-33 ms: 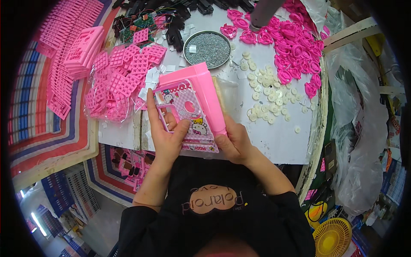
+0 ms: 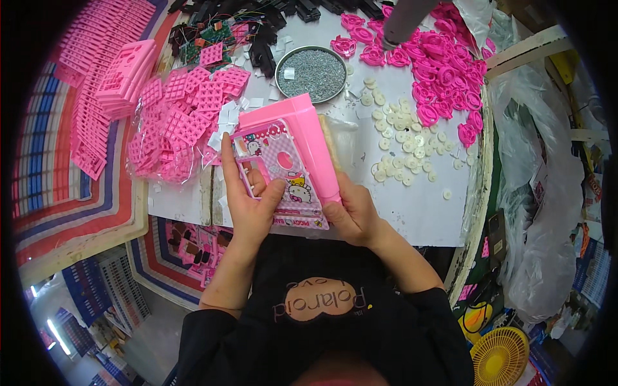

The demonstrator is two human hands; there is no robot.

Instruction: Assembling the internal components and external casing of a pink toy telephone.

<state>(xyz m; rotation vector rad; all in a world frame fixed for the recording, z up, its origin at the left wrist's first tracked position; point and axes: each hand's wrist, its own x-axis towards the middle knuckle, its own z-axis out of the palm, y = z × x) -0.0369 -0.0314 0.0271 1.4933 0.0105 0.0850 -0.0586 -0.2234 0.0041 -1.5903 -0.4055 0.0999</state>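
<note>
My left hand (image 2: 248,199) grips a printed pink panel (image 2: 293,164) with cartoon figures, a rectangular window and a round hole. Its thumb presses on the panel's front; some fingertips show through the window. My right hand (image 2: 354,212) is closed around the lower right end of a plain pink plastic casing (image 2: 313,145), thumb on top. The panel overlaps the casing's left side, and both tilt above the near edge of the table. Behind the casing, a clear plastic bag (image 2: 344,138) with something yellowish is partly hidden.
Beyond the casing stands a round tray (image 2: 311,74) of small metal screws. White discs (image 2: 405,145) and pink ring-shaped parts (image 2: 444,71) spread to the right. Pink keypads (image 2: 187,122) fill a bag at left, near black parts (image 2: 264,38). A grey cylindrical tool (image 2: 405,22) hangs overhead.
The hanging grey tool has shifted slightly to the right. Both hands, the panel and the casing are practically where they were.
</note>
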